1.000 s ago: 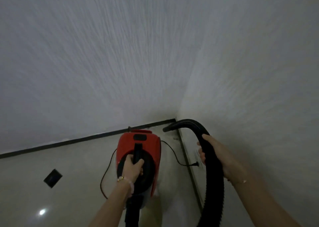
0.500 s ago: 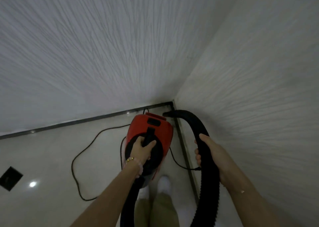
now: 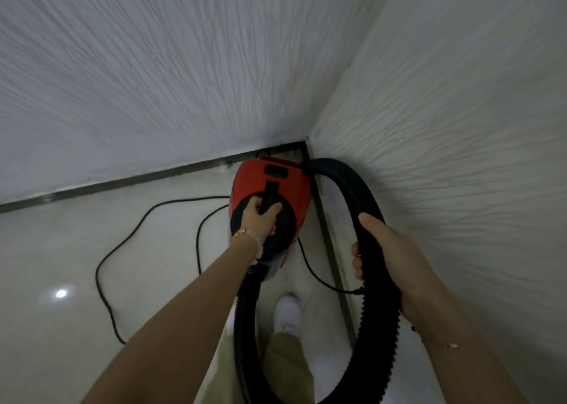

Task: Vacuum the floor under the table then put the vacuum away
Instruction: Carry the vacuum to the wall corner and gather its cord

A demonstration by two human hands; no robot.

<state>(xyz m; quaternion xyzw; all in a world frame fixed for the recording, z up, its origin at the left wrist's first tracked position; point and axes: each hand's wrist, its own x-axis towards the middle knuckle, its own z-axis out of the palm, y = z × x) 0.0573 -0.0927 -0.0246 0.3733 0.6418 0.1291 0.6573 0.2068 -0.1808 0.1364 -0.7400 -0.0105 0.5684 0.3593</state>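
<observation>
A red canister vacuum with a black round lid sits low in the corner where two white walls meet. My left hand is closed around its black carry handle. The black ribbed hose arcs from the vacuum's far end to the right and loops back down past my legs. My right hand grips this hose close to the right wall. The black power cord trails in loops over the floor to the left of the vacuum.
Textured white walls close the corner ahead and to the right, with a dark skirting strip along the floor. Glossy pale floor tiles spread to the left. My white shoe stands just behind the vacuum.
The vacuum has moved further into the corner, closer to the skirting. The cord now lies in loops on the floor at left. Both hands keep their grips.
</observation>
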